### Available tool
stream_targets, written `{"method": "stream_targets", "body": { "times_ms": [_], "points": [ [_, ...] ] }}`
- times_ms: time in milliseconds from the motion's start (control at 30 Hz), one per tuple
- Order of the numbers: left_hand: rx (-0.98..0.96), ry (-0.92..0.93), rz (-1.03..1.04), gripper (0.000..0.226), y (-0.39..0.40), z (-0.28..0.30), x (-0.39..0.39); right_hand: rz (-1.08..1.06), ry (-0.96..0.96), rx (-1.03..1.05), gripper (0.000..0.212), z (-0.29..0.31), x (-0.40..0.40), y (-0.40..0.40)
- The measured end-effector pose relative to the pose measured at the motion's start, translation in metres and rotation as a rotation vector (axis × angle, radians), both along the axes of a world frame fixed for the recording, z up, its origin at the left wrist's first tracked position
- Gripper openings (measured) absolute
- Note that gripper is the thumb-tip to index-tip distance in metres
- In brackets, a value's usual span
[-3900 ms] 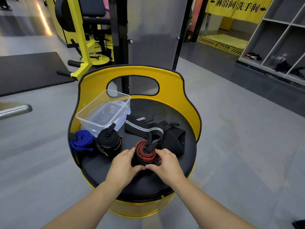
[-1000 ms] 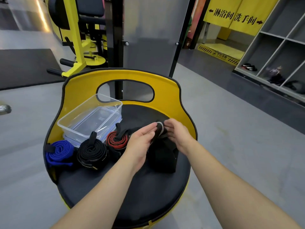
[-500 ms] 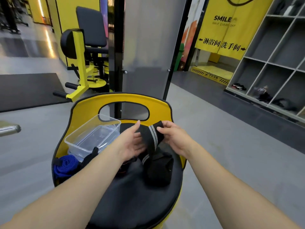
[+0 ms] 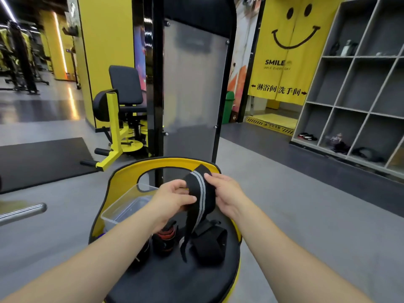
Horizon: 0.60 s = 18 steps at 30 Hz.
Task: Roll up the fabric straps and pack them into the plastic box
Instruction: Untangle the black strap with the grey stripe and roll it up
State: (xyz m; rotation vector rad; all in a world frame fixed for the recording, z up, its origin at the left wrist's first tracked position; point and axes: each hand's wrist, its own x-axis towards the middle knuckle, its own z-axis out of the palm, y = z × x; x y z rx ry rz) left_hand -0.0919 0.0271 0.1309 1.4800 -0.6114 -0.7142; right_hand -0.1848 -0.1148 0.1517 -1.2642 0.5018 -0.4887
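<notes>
Change: a second ago our hands were low on the table (image 4: 166, 278), working at the end of the striped strap (image 4: 202, 193); now we hold it lifted clear above the table, between the two hands, and the view has tilted up with it.
Meaning: we judge that the rolling of the fourth strap has only begun. Three rolls are made and none is in the box (image 4: 122, 206) yet, so packing has not started.
Table: a round black pad with a yellow back wall; it carries the box at the far left and the rolls in front of it.
Box: clear plastic, open on top, no strap inside that we can see.
Striped strap: black with pale grey lines down its middle. The upper part is bent over between our hands, and the loose tail hangs down to touch the table just beside the black pad (image 4: 209, 243) at its end.
Left hand (image 4: 172, 199): fingers and thumb curled onto the strap's left edge, gripping it.
Right hand (image 4: 225, 193): fingers pinch the strap's right edge near the top.
Red roll (image 4: 165, 236): wound tight, standing on the table beneath our left wrist.
Other rolls: the black and blue ones are mostly hidden under our left forearm.
</notes>
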Motion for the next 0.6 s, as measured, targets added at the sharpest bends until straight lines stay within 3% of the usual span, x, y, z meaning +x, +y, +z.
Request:
{"method": "stream_targets", "body": {
  "times_ms": [233,367,500,600],
  "points": [
    [-0.156,0.154,0.074,0.021,0.049,0.083,-0.041,0.096,-0.083,-0.216,0.017,0.047,-0.055,0.057],
    [-0.224,-0.051,0.077,0.02,0.074,0.121,-0.075,0.087,-0.103,-0.317,0.015,0.073,-0.096,0.088],
    [-0.206,-0.312,-0.013,0.029,0.104,0.147,-0.116,0.073,-0.157,-0.342,0.03,0.118,-0.132,0.11],
    [-0.152,-0.38,-0.094,0.032,0.125,0.154,-0.14,0.008,-0.16,-0.376,0.026,0.141,-0.145,0.125]
  ]
}}
